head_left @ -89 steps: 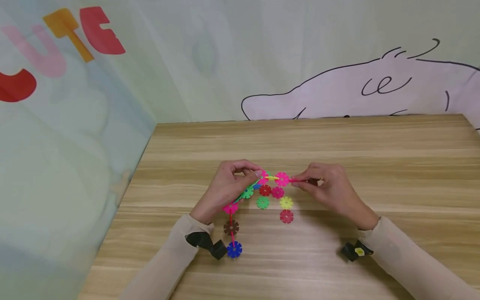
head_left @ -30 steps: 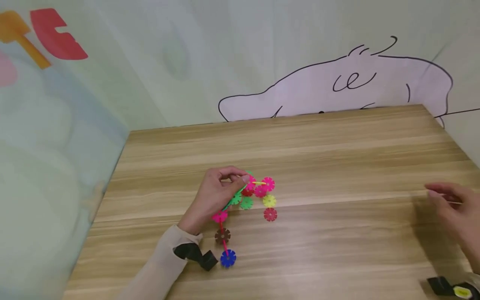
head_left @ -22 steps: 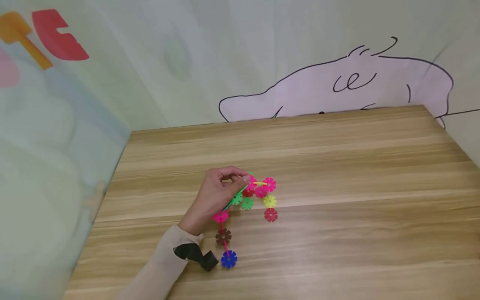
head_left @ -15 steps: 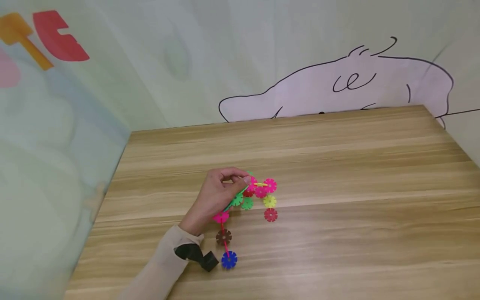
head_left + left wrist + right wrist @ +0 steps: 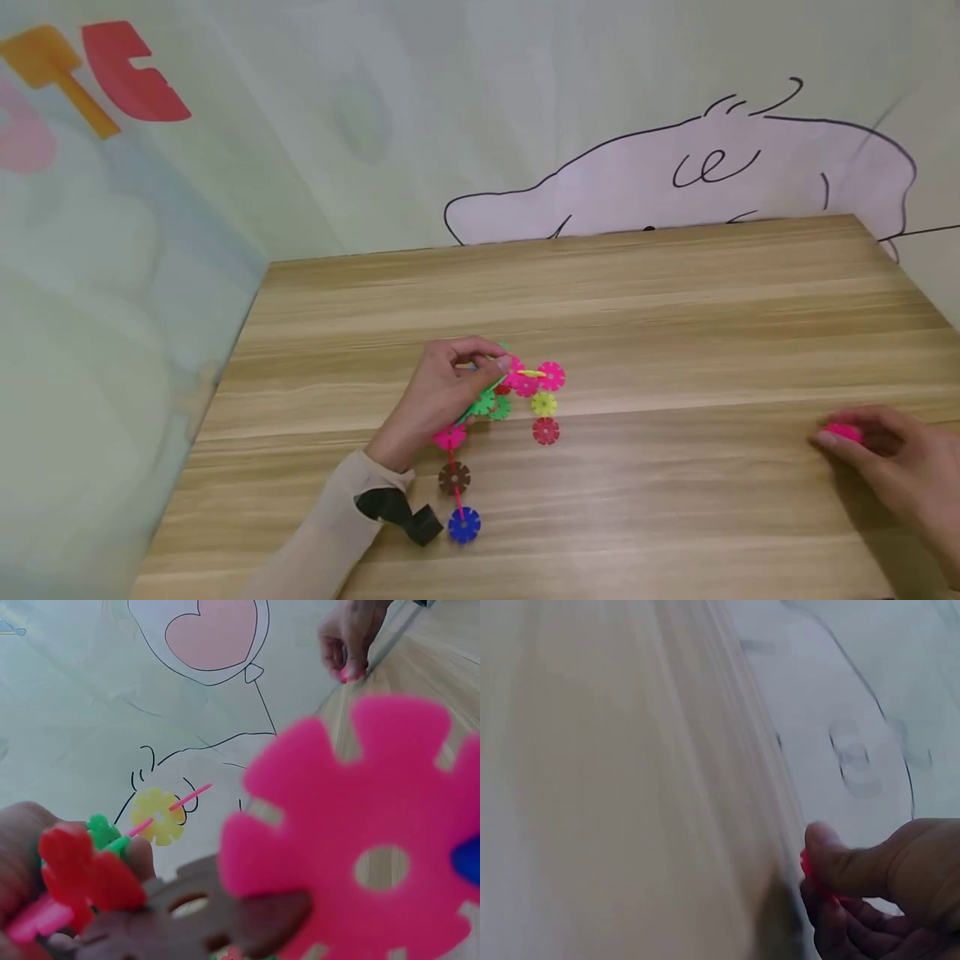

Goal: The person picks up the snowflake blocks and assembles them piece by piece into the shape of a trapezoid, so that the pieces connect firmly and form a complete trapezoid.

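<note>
My left hand (image 5: 442, 392) grips a chain of interlocking plastic snowflake discs a little above the table. Its fingers cover part of the green discs (image 5: 482, 402). Down the near side hang a brown disc (image 5: 454, 478) and a blue disc (image 5: 464, 525). A pink disc (image 5: 551, 376) ends the far side, joined by a yellow disc (image 5: 532, 373) seen edge-on; below it are a second yellow disc (image 5: 544, 405) and a red disc (image 5: 546, 431). Well off to the right, my right hand (image 5: 903, 467) pinches a single pink disc (image 5: 842, 432) between thumb and fingers.
The wood-grain table (image 5: 675, 333) spreads under both hands. A printed cloth backdrop (image 5: 360, 150) with a cartoon outline stands along its far and left edges. A black strap (image 5: 397, 510) sits on the left wrist.
My right hand left the chain, went off to the right and out of view, and is now back at the right edge with a pink disc. The left hand keeps its hold.
</note>
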Available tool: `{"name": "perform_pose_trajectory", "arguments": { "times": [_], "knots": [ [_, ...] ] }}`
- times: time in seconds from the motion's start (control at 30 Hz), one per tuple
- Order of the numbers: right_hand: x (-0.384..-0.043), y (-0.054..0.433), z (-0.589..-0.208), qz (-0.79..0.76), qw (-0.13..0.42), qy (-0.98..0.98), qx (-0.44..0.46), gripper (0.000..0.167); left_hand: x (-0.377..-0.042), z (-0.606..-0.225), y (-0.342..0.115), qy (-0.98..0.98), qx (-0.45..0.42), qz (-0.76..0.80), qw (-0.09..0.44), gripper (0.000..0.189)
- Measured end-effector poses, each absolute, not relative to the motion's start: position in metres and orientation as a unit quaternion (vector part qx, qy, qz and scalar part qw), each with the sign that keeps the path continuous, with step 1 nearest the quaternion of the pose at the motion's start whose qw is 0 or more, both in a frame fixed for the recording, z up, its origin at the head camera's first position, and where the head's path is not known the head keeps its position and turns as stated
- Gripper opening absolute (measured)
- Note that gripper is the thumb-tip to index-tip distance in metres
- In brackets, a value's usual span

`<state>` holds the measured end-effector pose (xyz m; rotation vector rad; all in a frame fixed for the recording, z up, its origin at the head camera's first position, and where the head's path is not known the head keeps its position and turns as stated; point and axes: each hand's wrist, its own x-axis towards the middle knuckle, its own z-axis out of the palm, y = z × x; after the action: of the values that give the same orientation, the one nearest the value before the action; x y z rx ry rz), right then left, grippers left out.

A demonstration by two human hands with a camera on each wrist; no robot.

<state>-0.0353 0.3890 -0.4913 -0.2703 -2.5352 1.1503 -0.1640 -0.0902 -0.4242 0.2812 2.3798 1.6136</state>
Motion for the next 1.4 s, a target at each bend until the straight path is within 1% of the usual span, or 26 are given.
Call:
{"name": "perform_pose_trajectory", "arguments": {
  "times": [0.03,0.07,0.1,0.13,0.23,0.3,0.37,0.5,0.77,0.87,1.03,1.23,1.4],
  "knots": [
    [-0.041,0.375,-0.483,0.384,0.142,-0.909,-0.075,0.014,-0.164,-0.424,-0.090,0.816,0.096,0.556,0.128,0.014],
    [-0.046,0.361,-0.476,0.360,0.117,-0.924,-0.062,0.013,-0.164,-0.424,-0.089,0.814,0.095,0.558,0.130,0.014],
    [-0.051,0.345,-0.468,0.341,0.094,-0.934,-0.053,0.017,-0.164,-0.424,-0.089,0.813,0.095,0.560,0.131,0.014],
    [-0.057,0.330,-0.463,0.337,0.093,-0.936,-0.033,0.018,-0.164,-0.424,-0.089,0.811,0.095,0.562,0.131,0.014],
    [-0.071,0.288,-0.452,0.389,0.096,-0.915,0.039,0.013,-0.164,-0.424,-0.088,0.808,0.098,0.566,0.132,0.014],
    [-0.079,0.265,-0.446,0.414,0.109,-0.899,0.089,0.016,-0.165,-0.425,-0.088,0.810,0.102,0.563,0.131,0.014],
    [-0.085,0.246,-0.439,0.431,0.109,-0.886,0.132,0.019,-0.165,-0.425,-0.088,0.811,0.106,0.560,0.133,0.015],
    [-0.097,0.219,-0.428,0.439,0.103,-0.874,0.180,0.017,-0.164,-0.423,-0.089,0.811,0.108,0.558,0.138,0.016],
    [-0.109,0.197,-0.421,0.424,0.115,-0.873,0.214,0.018,-0.161,-0.423,-0.087,0.768,0.104,0.605,0.180,0.019],
    [-0.112,0.194,-0.422,0.407,0.123,-0.878,0.220,0.017,-0.161,-0.423,-0.087,0.764,0.102,0.610,0.184,0.019],
    [-0.116,0.192,-0.423,0.383,0.125,-0.884,0.235,0.018,-0.160,-0.423,-0.086,0.769,0.100,0.607,0.175,0.018],
    [-0.118,0.187,-0.422,0.362,0.148,-0.883,0.259,0.022,-0.160,-0.422,-0.086,0.796,0.106,0.581,0.133,0.016],
    [-0.119,0.183,-0.420,0.357,0.148,-0.882,0.268,0.022,-0.159,-0.424,-0.088,0.788,0.117,0.590,0.134,0.016]
  ]
}}
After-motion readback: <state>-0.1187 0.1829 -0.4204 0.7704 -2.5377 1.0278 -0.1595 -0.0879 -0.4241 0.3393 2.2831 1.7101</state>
